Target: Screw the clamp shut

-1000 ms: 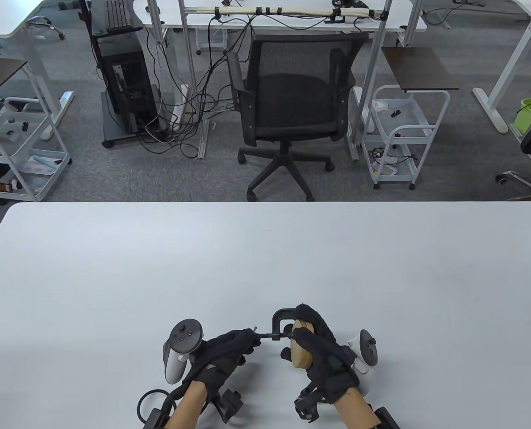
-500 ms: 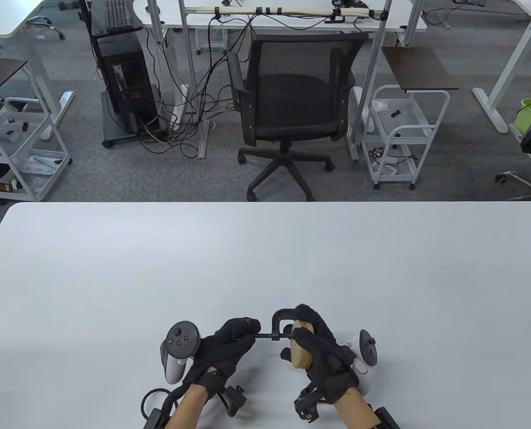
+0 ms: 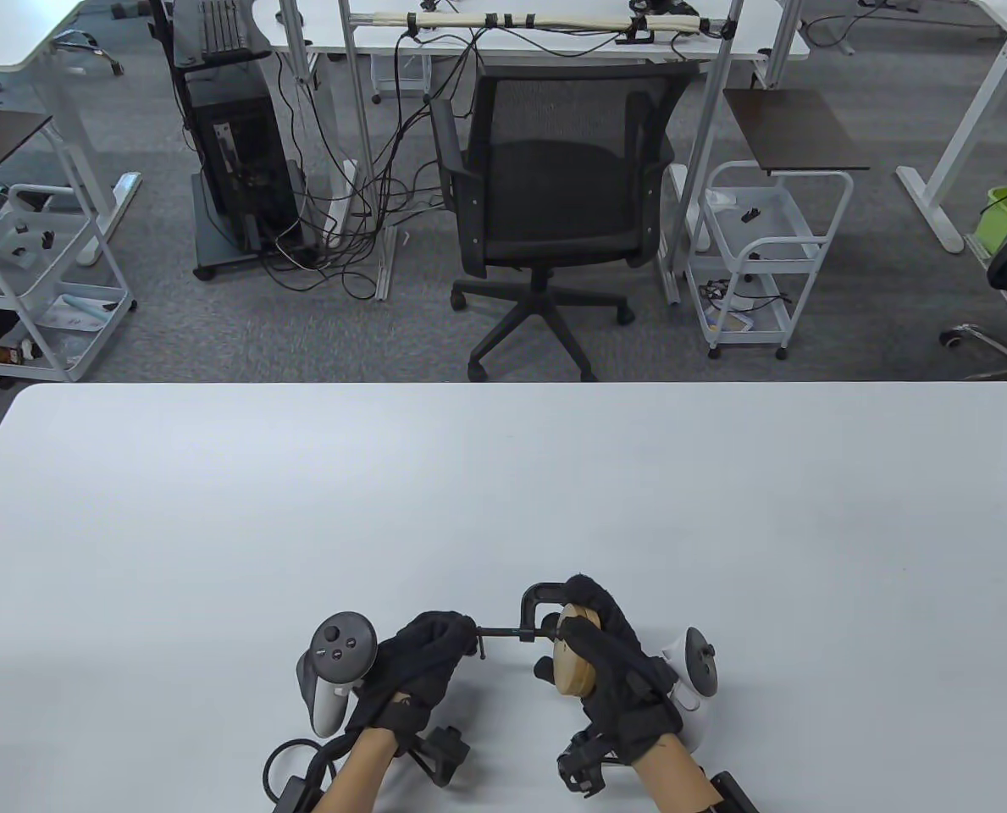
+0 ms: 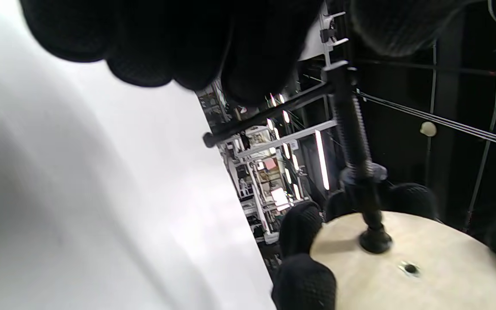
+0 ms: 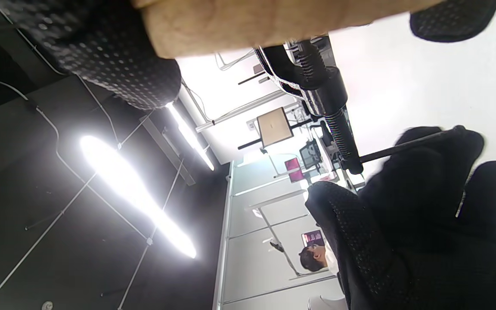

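A black C-clamp [image 3: 539,598] sits around a round wooden disc [image 3: 572,659] near the table's front edge. My right hand [image 3: 609,656] grips the disc and the clamp's frame. My left hand [image 3: 431,656] pinches the T-bar handle [image 3: 482,645] at the end of the clamp's screw [image 3: 503,632]. In the left wrist view the threaded screw [image 4: 353,129] ends in a pad [image 4: 375,242] that presses on the disc's face [image 4: 424,267]; the T-bar [image 4: 269,115] runs under my fingers [image 4: 179,38]. In the right wrist view the screw [image 5: 342,137], the disc's edge [image 5: 248,21] and my left hand [image 5: 429,215] show.
The white table [image 3: 503,491] stretches out beyond the hands. A black office chair [image 3: 554,203] stands past the far edge, with white trolleys at the left [image 3: 37,279] and right [image 3: 766,254].
My left hand has turned at the wrist, and the T-bar now hangs down below the screw's end. The right hand, disc and clamp have barely shifted.
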`<state>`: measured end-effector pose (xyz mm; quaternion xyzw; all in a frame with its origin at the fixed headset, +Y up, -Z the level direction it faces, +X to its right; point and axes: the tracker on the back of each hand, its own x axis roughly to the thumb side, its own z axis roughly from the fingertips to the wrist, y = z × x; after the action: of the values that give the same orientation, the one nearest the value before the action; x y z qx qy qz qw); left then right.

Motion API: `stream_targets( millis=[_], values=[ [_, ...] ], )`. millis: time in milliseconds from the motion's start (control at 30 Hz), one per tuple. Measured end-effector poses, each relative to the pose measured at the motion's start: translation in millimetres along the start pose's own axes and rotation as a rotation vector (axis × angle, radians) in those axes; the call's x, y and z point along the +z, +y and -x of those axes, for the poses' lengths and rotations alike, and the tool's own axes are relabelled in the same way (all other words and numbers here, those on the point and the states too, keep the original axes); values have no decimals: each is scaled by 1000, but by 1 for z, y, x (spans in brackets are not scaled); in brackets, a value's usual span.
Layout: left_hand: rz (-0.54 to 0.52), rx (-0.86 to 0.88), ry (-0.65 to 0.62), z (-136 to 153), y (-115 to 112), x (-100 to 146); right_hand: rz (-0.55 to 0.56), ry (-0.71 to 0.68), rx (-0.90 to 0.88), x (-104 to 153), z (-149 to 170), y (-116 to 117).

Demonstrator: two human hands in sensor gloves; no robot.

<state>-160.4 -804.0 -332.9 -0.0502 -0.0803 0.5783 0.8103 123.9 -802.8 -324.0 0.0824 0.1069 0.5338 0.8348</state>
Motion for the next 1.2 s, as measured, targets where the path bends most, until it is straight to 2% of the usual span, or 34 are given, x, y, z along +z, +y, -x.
stream_targets(
  millis=[67, 367, 667, 967, 1200],
  values=[
    [82, 24, 42, 3, -2, 0, -12, -1, 6, 0, 1, 1],
    [140, 168, -25, 2, -10, -4, -41, 0, 29, 0, 0, 3],
    [89, 104, -136, -7, -3, -4, -28, 2, 43, 0, 1, 5],
    [6, 27, -229, -16, -6, -1, 19, -13, 56, 1, -3, 2],
    [-20, -9, -278, -21, -7, 2, 27, -46, 85, 2, -9, 3]
  ],
)
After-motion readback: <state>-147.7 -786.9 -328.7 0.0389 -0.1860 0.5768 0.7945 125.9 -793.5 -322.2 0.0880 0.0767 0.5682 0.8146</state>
